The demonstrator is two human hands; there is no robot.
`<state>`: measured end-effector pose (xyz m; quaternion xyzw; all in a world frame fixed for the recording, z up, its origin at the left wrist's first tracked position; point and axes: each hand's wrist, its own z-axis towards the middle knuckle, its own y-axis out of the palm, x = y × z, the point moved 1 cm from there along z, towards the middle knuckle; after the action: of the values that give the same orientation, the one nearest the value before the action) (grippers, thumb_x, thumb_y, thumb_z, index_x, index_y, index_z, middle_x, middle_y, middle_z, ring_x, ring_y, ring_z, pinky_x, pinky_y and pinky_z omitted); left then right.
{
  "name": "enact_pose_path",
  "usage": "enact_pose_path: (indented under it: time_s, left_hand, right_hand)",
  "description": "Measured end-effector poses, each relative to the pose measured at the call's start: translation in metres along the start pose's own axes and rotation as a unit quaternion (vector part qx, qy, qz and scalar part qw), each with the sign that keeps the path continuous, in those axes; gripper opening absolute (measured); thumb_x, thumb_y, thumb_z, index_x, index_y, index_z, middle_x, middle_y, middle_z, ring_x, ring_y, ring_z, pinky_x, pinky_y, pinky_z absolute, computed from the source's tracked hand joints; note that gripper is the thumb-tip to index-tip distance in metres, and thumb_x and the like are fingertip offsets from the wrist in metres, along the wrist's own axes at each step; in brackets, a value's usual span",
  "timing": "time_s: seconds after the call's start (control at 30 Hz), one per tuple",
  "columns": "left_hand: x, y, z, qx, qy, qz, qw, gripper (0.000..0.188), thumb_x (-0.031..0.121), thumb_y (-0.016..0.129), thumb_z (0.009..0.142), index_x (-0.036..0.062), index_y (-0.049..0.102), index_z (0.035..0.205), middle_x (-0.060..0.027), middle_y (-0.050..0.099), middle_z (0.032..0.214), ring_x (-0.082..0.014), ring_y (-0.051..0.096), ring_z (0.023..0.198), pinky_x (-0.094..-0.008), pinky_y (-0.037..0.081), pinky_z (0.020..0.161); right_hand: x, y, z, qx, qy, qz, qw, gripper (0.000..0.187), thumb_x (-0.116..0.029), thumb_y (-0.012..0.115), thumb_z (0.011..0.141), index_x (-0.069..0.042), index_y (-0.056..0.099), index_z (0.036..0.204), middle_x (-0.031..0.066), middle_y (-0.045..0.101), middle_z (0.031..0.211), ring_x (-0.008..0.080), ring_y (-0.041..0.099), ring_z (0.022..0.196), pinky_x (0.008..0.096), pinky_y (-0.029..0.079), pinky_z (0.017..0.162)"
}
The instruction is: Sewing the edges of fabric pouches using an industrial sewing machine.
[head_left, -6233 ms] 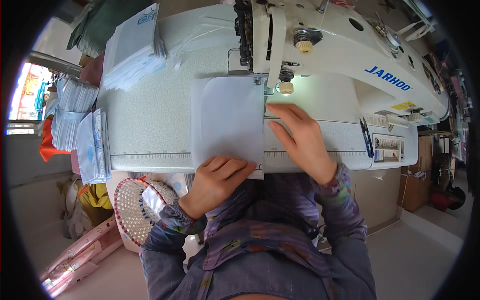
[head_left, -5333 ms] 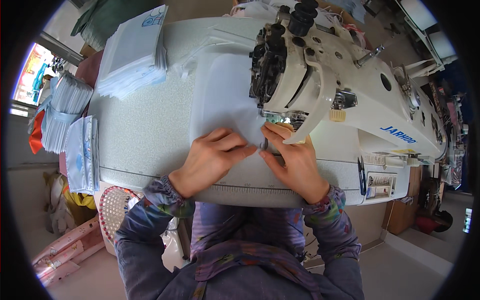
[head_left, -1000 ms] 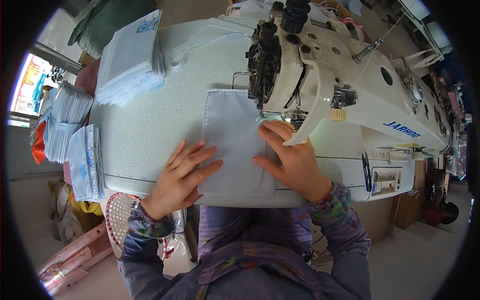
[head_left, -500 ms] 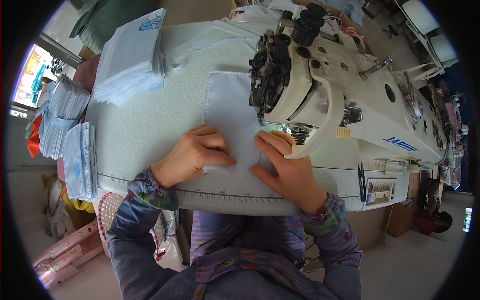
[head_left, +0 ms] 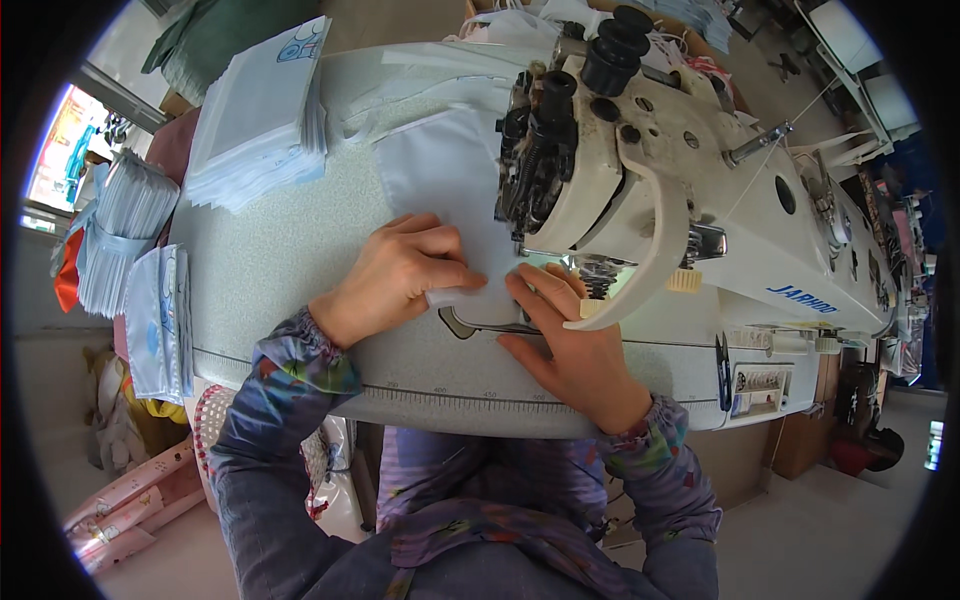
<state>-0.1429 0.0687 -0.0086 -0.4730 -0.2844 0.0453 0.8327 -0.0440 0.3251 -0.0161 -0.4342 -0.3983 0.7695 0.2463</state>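
A light blue piece of fabric [head_left: 437, 165] lies flat on the table, its right edge beside the needle area of a white sewing machine [head_left: 640, 150]. My left hand [head_left: 405, 265] is closed, pinching the near edge of this fabric between thumb and fingers. On the fabric's near right corner, just in front of the needle area, my right hand [head_left: 575, 345] rests with fingers stretched out and thumb apart. The machine's head hides the stitching spot. Between my hands shows a dark curved outline [head_left: 460, 325] that I cannot make out.
A stack of light blue fabric pieces [head_left: 255, 120] stands at the table's far left. Tied bundles [head_left: 125, 230] and a folded printed piece [head_left: 160, 320] hang at the left edge. Black snips [head_left: 722, 370] lie by a small parts tray [head_left: 760, 385] at right. A ruler strip [head_left: 465, 400] follows the front edge.
The fabric has turned and moved away from me, uncovering the dark outline. My left hand has shifted right and slightly away, still pinching the edge. My right hand has barely moved.
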Motion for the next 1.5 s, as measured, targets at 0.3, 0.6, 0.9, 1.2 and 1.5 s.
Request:
enact_pose_path:
  time_s: [0.3,0.6,0.9,1.2,1.5]
  left_hand:
    - [0.063,0.031,0.007,0.075,-0.085,0.161,0.980,0.036,0.006,0.075,0.073,0.0128,0.083,0.107,-0.0015,0.057,0.086,-0.0234,0.063,0.082,-0.0362,0.058,0.070]
    - [0.058,0.029,-0.013,0.067,-0.054,0.100,0.991,0.039,0.011,0.074,0.076,0.0135,0.084,0.114,0.0010,0.065,0.093,-0.0199,0.071,0.092,-0.0337,0.061,0.075]
    - [0.038,0.030,-0.004,0.077,-0.044,0.095,0.991,0.041,0.008,0.073,0.074,0.0172,0.085,0.112,0.0043,0.070,0.096,-0.0197,0.071,0.089,-0.0337,0.061,0.072]
    - [0.015,0.025,0.013,0.084,-0.036,0.093,0.991,0.034,0.008,0.075,0.078,0.0178,0.086,0.109,0.0043,0.070,0.095,-0.0200,0.071,0.090,-0.0343,0.061,0.074]
    - [0.004,0.006,0.016,0.068,-0.057,0.055,0.995,0.028,0.003,0.075,0.087,0.0114,0.083,0.112,-0.0028,0.077,0.112,-0.0279,0.075,0.103,-0.0426,0.061,0.092]
  right_hand:
    - [0.004,0.000,0.001,0.030,0.008,0.024,0.999,0.047,-0.003,0.078,0.092,-0.003,0.072,0.139,0.0150,0.068,0.141,0.0413,0.069,0.127,0.0483,0.057,0.107]
    - [0.006,0.001,0.003,0.072,-0.002,-0.004,0.997,0.040,0.004,0.073,0.092,-0.002,0.075,0.132,0.0154,0.074,0.131,0.0386,0.075,0.115,0.0463,0.061,0.096]
    - [0.013,-0.001,-0.003,0.068,-0.026,0.002,0.997,0.048,0.008,0.069,0.087,-0.007,0.076,0.132,0.0132,0.074,0.128,0.0368,0.075,0.106,0.0463,0.060,0.088]
    - [0.009,0.008,0.000,0.085,0.002,-0.072,0.994,0.048,-0.001,0.074,0.087,-0.011,0.081,0.133,0.0123,0.058,0.094,0.0361,0.059,0.089,0.0486,0.049,0.082]
    - [0.014,0.007,-0.006,0.101,0.026,-0.021,0.994,0.044,-0.001,0.074,0.091,-0.009,0.079,0.133,0.0151,0.062,0.106,0.0392,0.061,0.097,0.0493,0.051,0.086]
